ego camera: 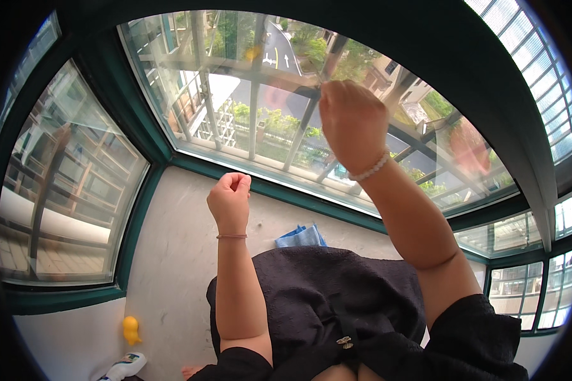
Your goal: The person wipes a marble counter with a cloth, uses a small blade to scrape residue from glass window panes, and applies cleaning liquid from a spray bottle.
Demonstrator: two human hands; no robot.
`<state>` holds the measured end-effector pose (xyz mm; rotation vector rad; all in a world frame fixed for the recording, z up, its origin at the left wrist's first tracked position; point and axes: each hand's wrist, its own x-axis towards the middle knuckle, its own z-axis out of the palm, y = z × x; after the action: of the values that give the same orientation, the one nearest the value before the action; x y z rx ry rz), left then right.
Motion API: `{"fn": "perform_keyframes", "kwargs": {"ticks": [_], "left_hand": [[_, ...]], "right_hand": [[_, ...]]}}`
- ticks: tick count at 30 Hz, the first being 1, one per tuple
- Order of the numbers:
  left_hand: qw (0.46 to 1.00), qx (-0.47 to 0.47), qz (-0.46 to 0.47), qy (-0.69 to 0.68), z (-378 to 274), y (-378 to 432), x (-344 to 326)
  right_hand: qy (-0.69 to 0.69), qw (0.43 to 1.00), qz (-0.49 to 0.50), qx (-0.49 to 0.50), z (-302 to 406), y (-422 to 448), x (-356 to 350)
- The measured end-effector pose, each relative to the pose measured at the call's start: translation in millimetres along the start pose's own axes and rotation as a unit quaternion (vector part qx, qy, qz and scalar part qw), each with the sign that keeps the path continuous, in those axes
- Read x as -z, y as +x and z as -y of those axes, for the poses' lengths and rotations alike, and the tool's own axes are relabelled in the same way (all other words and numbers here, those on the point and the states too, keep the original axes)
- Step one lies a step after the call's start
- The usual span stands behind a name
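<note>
My left hand [229,200] is raised above the pale ledge, near the green lower frame of the window. Its fingers are curled in and nothing shows between them. A thin band circles that wrist. Higher up, my right hand [354,125] is held in a fist before the large window pane [276,105], its back towards me. I cannot tell whether it touches the glass. It wears a bracelet of pale beads. A folded blue cloth [301,236] lies below both hands, partly hidden by my dark clothing.
Green window frames [267,188] enclose the corner, with a side window [71,190] at left. Metal bars [252,119] stand outside the glass, high above a road. A small yellow object [131,330] and a white bottle [126,365] with a label are at lower left.
</note>
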<state>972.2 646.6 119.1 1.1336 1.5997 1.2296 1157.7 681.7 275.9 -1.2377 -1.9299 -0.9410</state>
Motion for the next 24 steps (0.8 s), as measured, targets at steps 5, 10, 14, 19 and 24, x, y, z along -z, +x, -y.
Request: {"fn": "perform_keyframes", "kwargs": {"ticks": [5, 10, 14, 19, 24], "left_hand": [[0.982, -0.009, 0.04, 0.185, 58.9, 13.9, 7.5], [0.934, -0.022, 0.186, 0.306, 83.1, 12.8, -11.2], [0.894, 0.045, 0.245, 0.371, 123.1, 16.5, -20.3], [0.867, 0.11, 0.289, 0.392, 153.6, 17.9, -34.4], [0.86, 0.133, 0.278, 0.406, 165.9, 20.6, -43.1]], "right_hand": [[0.153, 0.986, -0.051, -0.038, 9.5, -30.8, 15.4], [0.195, 0.973, 0.074, -0.094, 17.6, -96.8, 21.6], [0.247, 0.956, 0.094, -0.125, 31.6, -138.4, 17.7], [0.254, 0.945, 0.135, -0.158, 26.9, -168.7, 19.9], [0.256, 0.935, 0.154, -0.19, 21.6, -182.9, 19.8]]}}
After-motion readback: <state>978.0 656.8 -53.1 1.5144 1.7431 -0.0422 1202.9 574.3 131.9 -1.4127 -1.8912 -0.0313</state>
